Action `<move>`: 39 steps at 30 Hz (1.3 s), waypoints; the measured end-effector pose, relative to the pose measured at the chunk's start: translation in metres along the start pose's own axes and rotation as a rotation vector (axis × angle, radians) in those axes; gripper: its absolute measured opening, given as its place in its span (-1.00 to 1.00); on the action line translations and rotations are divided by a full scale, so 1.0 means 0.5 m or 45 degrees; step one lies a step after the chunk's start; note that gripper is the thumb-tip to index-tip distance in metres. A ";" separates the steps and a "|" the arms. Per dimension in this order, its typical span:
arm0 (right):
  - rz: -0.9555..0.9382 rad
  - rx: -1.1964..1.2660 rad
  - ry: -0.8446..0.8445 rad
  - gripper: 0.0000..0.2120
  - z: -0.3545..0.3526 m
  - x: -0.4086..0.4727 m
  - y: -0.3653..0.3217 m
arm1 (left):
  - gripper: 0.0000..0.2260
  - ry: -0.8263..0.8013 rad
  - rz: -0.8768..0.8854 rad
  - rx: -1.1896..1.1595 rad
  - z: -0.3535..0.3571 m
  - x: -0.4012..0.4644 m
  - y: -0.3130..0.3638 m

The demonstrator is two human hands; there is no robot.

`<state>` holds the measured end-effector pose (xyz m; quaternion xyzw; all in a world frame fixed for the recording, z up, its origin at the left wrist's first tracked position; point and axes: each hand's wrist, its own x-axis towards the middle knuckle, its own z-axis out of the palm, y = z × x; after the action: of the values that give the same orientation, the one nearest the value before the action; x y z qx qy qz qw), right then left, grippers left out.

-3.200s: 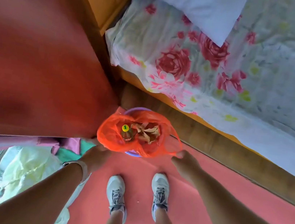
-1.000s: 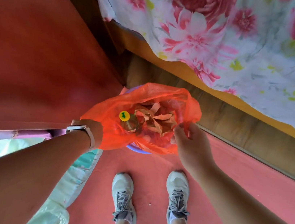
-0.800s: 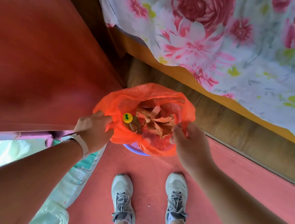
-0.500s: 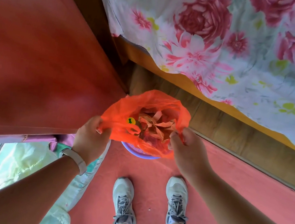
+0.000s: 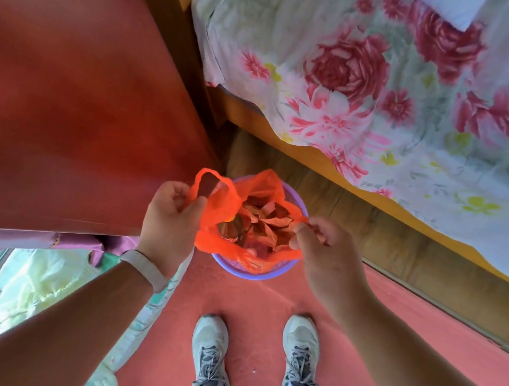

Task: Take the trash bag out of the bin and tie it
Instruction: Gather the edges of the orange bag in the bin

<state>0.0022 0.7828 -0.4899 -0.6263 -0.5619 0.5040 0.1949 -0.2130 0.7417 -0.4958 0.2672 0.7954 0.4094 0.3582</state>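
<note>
An orange plastic trash bag (image 5: 228, 205) sits in a small purple bin (image 5: 255, 273) on the floor, its mouth gaping over crumpled brown paper (image 5: 262, 223). My left hand (image 5: 171, 217) pinches the bag's left handle loop, which stands up above the rim. My right hand (image 5: 323, 251) pinches the bag's right edge. The bag's rim is off the bin's rim and gathered inward between my hands. The bag's lower part is hidden inside the bin.
A dark red wooden cabinet (image 5: 81, 86) stands at the left, tight against the bin. A bed with a floral sheet (image 5: 374, 95) and wooden frame runs behind. Below are a red floor (image 5: 262, 311), my two grey shoes (image 5: 211, 350), and a curtain at lower left.
The bag's rim, earlier spread over the bin, has been pulled off it. Both hands now hold the bag's edges higher, and the purple rim shows.
</note>
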 end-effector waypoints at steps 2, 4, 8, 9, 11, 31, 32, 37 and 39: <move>0.005 0.016 0.007 -0.86 -0.007 -0.007 -0.008 | -0.94 -0.041 0.031 -0.070 -0.005 -0.009 0.031; 0.021 0.042 0.000 -0.86 -0.013 -0.013 -0.020 | -0.91 -0.099 0.065 -0.138 -0.014 -0.023 0.067; 0.069 0.100 -0.017 -0.79 -0.026 -0.023 -0.056 | -0.97 -0.208 0.141 -0.135 -0.039 -0.046 0.126; 0.063 0.088 -0.018 -0.80 -0.031 -0.026 -0.066 | -0.98 -0.235 0.154 -0.133 -0.045 -0.051 0.138; 0.056 0.060 -0.013 -0.80 -0.043 -0.032 -0.089 | -0.95 -0.287 0.176 -0.163 -0.053 -0.063 0.167; -0.085 -0.071 0.003 -0.74 -0.249 -0.170 -0.412 | -0.81 -0.458 0.289 -0.429 -0.180 -0.191 0.511; -0.113 -0.087 0.009 -0.73 -0.262 -0.185 -0.435 | -0.80 -0.457 0.305 -0.440 -0.189 -0.199 0.535; -0.246 -0.140 0.025 -0.81 -0.324 -0.250 -0.554 | -0.86 -0.500 0.353 -0.397 -0.236 -0.241 0.650; -0.308 -0.129 0.037 -0.79 -0.350 -0.271 -0.605 | -0.86 -0.520 0.372 -0.396 -0.256 -0.262 0.697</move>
<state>0.0164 0.8057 -0.1161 -0.5703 -0.6551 0.4387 0.2304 -0.1895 0.7705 -0.1037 0.3978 0.5876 0.5114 0.4847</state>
